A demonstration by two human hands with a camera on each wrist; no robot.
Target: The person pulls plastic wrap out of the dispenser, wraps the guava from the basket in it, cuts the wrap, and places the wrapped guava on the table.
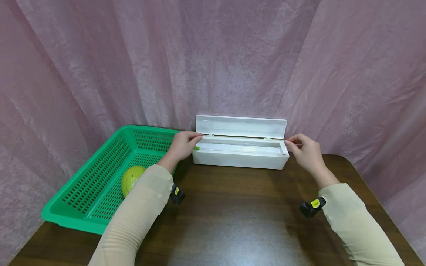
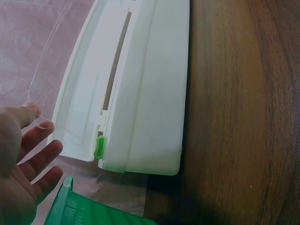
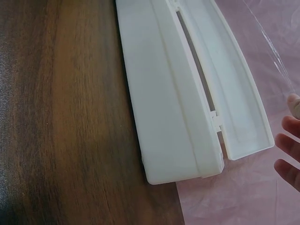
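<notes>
Pale sleeves are seen low in the frame. At centre, clear film is pinched by left hand and right hand beside white box.

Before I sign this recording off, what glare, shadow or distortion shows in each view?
Head: pale glare and soft shadows on the dark brown wooden table; left wrist: the long white plastic lid looks bowed, and the clear thin plastic film shows mainly as a fine bright line; right wrist: the lid looks bowed too, and whitish glints streak the film.
</notes>
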